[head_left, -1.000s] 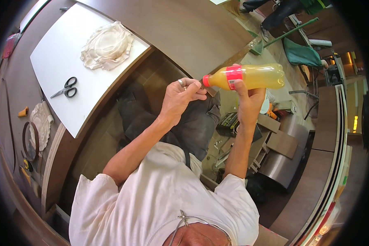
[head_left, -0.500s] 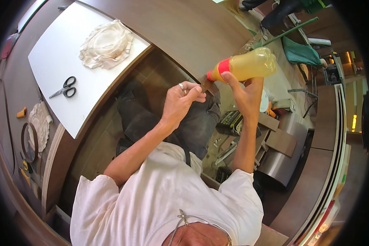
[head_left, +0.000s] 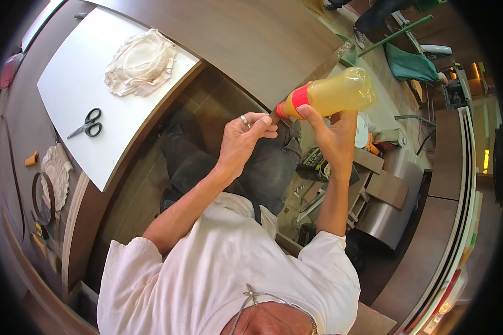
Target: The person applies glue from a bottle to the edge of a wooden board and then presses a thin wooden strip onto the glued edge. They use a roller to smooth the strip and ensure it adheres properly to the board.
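Note:
In my right hand (head_left: 332, 131) is a clear plastic bottle (head_left: 343, 89) of yellowish liquid, with a red label and a red cap. It lies tilted, its neck pointing down to the left. My left hand (head_left: 243, 139), with a ring on one finger, is closed in a pinch on a thin brown strip (head_left: 274, 116). The bottle's red tip meets or nearly meets this strip beside my fingertips; whether they touch I cannot tell. Most of the strip is hidden by my fingers and the bottle neck.
On the white board (head_left: 117, 50) at left lie scissors (head_left: 88, 124) and a crumpled cream cloth (head_left: 141, 62). A coiled brown band (head_left: 43, 196) and a tape measure (head_left: 40, 229) are at far left. Boxes and wood offcuts (head_left: 386, 188) stand at right. Another person's legs (head_left: 377, 17) show at top right.
The bottle has shifted slightly left and down, bringing its tip closer to my left fingertips. Less of the brown strip shows now. Both hands keep their hold.

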{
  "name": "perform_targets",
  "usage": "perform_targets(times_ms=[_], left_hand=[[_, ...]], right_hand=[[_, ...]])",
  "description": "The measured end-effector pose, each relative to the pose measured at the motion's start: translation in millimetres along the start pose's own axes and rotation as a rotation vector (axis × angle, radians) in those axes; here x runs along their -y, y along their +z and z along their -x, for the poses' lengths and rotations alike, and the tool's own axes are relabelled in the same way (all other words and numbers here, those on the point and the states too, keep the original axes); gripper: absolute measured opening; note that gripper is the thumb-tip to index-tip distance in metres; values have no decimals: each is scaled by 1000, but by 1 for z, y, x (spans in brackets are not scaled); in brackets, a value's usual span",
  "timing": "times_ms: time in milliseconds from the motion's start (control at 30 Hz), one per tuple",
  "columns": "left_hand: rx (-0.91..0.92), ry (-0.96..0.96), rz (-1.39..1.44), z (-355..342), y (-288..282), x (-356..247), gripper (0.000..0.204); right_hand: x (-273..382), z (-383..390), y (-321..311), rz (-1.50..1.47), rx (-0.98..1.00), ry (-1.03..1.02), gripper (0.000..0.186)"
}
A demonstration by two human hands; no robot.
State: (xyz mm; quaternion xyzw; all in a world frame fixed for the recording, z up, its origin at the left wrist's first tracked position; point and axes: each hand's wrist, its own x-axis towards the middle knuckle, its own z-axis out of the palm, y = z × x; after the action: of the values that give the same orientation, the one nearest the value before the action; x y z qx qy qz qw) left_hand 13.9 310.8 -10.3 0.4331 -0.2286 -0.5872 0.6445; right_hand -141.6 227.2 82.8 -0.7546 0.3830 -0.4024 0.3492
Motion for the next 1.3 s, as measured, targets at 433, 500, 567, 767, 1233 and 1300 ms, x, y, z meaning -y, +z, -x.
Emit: perform_targets(times_ms=[433,500,567,767,1233,1300], left_hand=[[128,1,7,6,1,5,34],[137,22,9,4,0,4,34],[147,15,37,4,2,5,33],[127,-37,107,4,3,2,30],[35,-100,144,-5,7,9,29],[16,-94,140,-5,8,8,28]], right_hand=[[14,-1,2,-119,36,4,48],[12,-3,0,-94,28,14,48],[5,-6,-4,-58,6,37,48],[6,-3,-7,-107,16,53,48],[9,11,-14,66,95,-22,49],[4,12,-17,93,92,-31,50]])
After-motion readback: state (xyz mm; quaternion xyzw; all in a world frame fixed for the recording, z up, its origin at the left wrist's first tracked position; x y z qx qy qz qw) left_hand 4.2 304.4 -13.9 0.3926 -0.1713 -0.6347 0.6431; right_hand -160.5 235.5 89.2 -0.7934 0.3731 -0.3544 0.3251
